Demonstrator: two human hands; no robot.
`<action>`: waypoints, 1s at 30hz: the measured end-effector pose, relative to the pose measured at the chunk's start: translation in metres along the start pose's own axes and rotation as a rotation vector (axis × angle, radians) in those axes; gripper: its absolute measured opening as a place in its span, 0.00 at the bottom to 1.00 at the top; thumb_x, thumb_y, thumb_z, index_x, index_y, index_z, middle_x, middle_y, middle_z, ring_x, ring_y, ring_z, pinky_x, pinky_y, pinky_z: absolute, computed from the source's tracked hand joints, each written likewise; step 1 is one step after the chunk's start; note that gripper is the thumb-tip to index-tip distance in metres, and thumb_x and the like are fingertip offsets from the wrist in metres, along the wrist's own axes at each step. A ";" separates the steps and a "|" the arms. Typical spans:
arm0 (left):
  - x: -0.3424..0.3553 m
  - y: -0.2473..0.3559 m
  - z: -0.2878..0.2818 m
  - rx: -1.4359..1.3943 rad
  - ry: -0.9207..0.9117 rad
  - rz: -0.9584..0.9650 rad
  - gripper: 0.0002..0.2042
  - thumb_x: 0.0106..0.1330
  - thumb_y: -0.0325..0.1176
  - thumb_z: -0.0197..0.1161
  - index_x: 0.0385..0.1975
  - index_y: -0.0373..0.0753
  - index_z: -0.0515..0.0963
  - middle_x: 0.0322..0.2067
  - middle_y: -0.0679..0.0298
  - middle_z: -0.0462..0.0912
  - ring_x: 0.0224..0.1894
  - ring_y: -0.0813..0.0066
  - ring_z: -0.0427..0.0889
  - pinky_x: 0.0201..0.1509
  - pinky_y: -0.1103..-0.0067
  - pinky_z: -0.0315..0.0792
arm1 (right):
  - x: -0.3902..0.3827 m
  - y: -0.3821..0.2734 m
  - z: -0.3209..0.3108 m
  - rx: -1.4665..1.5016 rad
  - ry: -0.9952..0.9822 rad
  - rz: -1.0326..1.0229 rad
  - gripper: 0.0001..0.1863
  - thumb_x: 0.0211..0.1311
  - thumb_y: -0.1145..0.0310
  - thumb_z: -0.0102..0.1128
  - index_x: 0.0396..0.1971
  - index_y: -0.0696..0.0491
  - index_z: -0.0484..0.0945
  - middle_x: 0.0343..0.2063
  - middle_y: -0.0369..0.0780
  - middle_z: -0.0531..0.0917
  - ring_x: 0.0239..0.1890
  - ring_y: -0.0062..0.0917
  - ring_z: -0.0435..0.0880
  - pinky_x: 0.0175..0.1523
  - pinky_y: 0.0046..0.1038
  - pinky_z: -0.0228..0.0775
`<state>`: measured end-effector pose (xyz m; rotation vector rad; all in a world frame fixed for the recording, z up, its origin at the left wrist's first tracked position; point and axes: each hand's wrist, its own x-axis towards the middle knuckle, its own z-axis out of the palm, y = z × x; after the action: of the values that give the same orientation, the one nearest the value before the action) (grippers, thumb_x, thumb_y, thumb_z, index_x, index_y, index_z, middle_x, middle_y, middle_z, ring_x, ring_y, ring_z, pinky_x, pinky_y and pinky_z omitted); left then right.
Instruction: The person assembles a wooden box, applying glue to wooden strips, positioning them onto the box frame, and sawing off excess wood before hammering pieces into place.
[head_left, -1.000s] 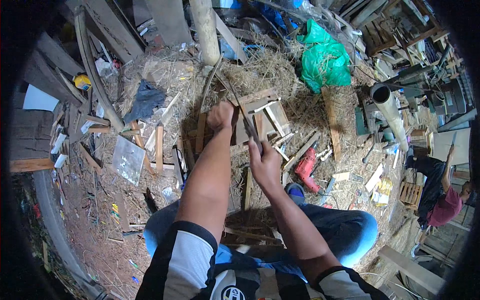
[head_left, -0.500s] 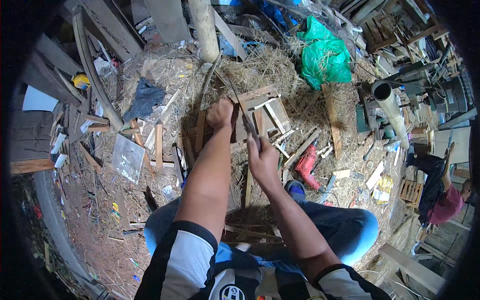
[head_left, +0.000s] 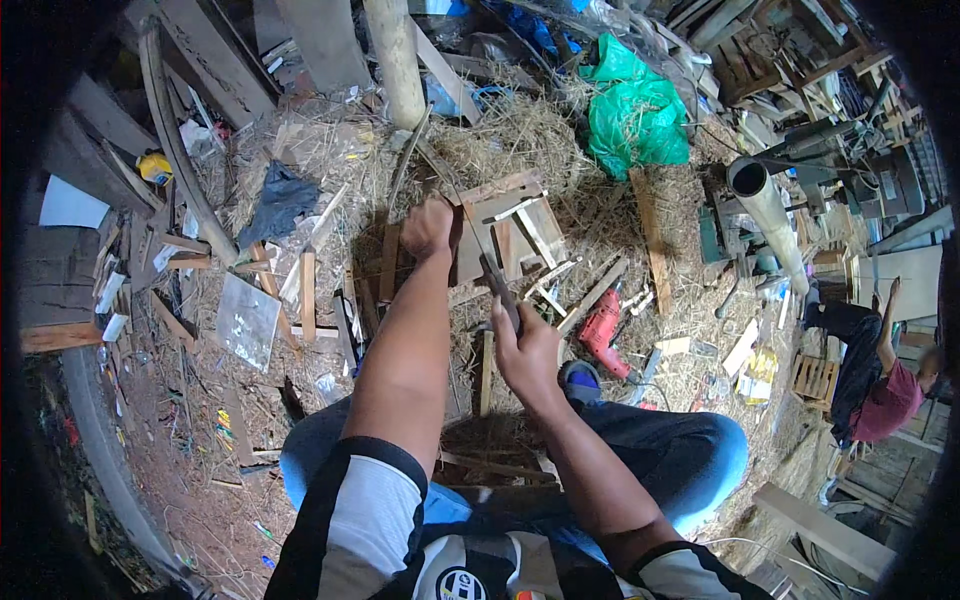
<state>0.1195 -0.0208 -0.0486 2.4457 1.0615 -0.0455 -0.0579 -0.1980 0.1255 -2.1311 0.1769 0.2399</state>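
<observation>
My right hand [head_left: 528, 350] is wrapped round the dark handle of a long, narrow blade [head_left: 470, 215]. The blade slants away to the upper left; whether it is a saw or a machete I cannot tell. My left hand [head_left: 430, 226] is closed in a fist just left of the blade, and what its fingers grip is hidden. Beneath the blade lies a small wooden frame [head_left: 545, 232] with pale strips across it. A strip of wood [head_left: 390, 262] lies by my left wrist.
A red power drill [head_left: 603, 335] lies right of my right hand. Beyond are a wooden post [head_left: 397, 70] and a green plastic bag [head_left: 640, 120]. Straw and wood scraps cover the ground. A metal pipe [head_left: 765, 205] stands right; a person in a red shirt [head_left: 888, 405] is at far right.
My right hand has drawn the blade's handle back toward my body. My left fist stays beside the blade. The whole view has shifted slightly.
</observation>
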 end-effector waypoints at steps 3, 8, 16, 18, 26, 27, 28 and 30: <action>0.035 -0.032 0.026 -0.007 0.006 0.069 0.23 0.69 0.47 0.47 0.33 0.38 0.88 0.38 0.45 0.87 0.43 0.44 0.87 0.48 0.55 0.80 | 0.018 -0.024 0.008 0.001 0.017 -0.098 0.20 0.69 0.58 0.60 0.29 0.63 0.77 0.19 0.56 0.79 0.28 0.53 0.84 0.33 0.45 0.72; 0.015 -0.009 0.013 0.001 -0.010 0.014 0.23 0.69 0.48 0.47 0.32 0.40 0.88 0.36 0.46 0.87 0.41 0.44 0.87 0.44 0.56 0.81 | 0.003 -0.041 -0.023 -0.040 -0.021 0.003 0.21 0.70 0.57 0.58 0.29 0.63 0.78 0.20 0.58 0.79 0.28 0.54 0.84 0.33 0.45 0.72; 0.021 -0.015 0.008 0.014 0.000 0.084 0.24 0.70 0.52 0.47 0.34 0.41 0.88 0.34 0.47 0.87 0.41 0.44 0.88 0.41 0.54 0.81 | 0.009 -0.054 -0.023 0.016 -0.014 -0.041 0.20 0.70 0.57 0.59 0.30 0.63 0.79 0.18 0.57 0.79 0.25 0.52 0.83 0.32 0.45 0.72; -0.002 0.012 -0.009 -0.005 -0.008 0.043 0.27 0.72 0.54 0.45 0.32 0.40 0.88 0.33 0.47 0.87 0.40 0.45 0.88 0.41 0.54 0.81 | 0.018 -0.047 -0.025 -0.074 0.006 0.004 0.20 0.70 0.57 0.59 0.31 0.63 0.79 0.18 0.56 0.79 0.25 0.52 0.83 0.32 0.45 0.72; 0.006 0.020 -0.019 -0.017 -0.014 -0.028 0.32 0.74 0.57 0.41 0.30 0.40 0.88 0.32 0.45 0.87 0.38 0.43 0.87 0.41 0.54 0.80 | 0.017 -0.054 -0.024 -0.100 -0.041 -0.012 0.20 0.70 0.57 0.58 0.32 0.62 0.79 0.17 0.55 0.79 0.25 0.52 0.83 0.32 0.45 0.71; 0.001 0.021 -0.023 -0.034 -0.021 -0.031 0.32 0.74 0.58 0.40 0.30 0.40 0.88 0.32 0.45 0.87 0.39 0.42 0.87 0.41 0.54 0.80 | 0.014 -0.059 -0.027 -0.086 -0.041 -0.011 0.20 0.70 0.57 0.58 0.32 0.63 0.79 0.17 0.55 0.78 0.24 0.52 0.83 0.32 0.45 0.71; 0.005 0.015 -0.023 -0.033 -0.039 -0.014 0.32 0.74 0.58 0.41 0.30 0.39 0.88 0.32 0.45 0.87 0.39 0.42 0.87 0.42 0.54 0.80 | 0.009 -0.068 -0.031 -0.070 -0.047 -0.021 0.21 0.71 0.57 0.57 0.31 0.63 0.78 0.17 0.55 0.78 0.24 0.52 0.83 0.31 0.45 0.71; 0.013 0.003 -0.022 -0.030 -0.077 0.020 0.31 0.73 0.57 0.42 0.31 0.39 0.88 0.33 0.45 0.87 0.40 0.42 0.86 0.43 0.54 0.80 | 0.006 -0.077 -0.032 -0.066 -0.061 -0.034 0.21 0.71 0.57 0.57 0.30 0.64 0.78 0.16 0.56 0.78 0.23 0.52 0.83 0.31 0.45 0.71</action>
<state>0.1274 -0.0038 -0.0304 2.4077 0.9973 -0.1150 -0.0323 -0.1835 0.2037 -2.1871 0.0978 0.2944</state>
